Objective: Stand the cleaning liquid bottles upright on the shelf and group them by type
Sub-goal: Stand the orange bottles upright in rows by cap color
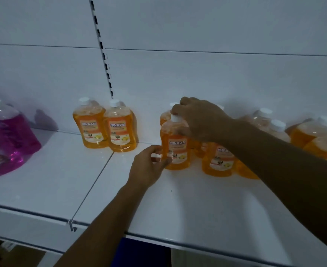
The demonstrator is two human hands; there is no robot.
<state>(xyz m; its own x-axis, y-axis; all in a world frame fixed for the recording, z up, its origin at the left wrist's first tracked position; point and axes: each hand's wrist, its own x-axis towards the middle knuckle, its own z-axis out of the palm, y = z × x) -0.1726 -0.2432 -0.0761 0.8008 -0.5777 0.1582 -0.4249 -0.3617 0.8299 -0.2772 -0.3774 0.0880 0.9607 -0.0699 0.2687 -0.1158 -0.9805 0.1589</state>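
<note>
An orange floor-cleaner bottle (175,149) with a white cap stands upright mid-shelf. My right hand (199,120) grips its neck and shoulder from above. My left hand (149,166) pinches its lower left side with curled fingers. Two more orange bottles (92,128) (121,132) stand upright together near the back panel at the left. Several other orange bottles (219,160) cluster behind and right of the held one, partly hidden by my right arm. Larger orange jugs (313,135) sit at the far right. Pink jugs (6,139) stand at the far left.
The white shelf (178,205) has a seam running front to back at the middle left. A slotted upright (102,51) divides the white back panel. The shelf's front edge carries a price rail, with darkness below it.
</note>
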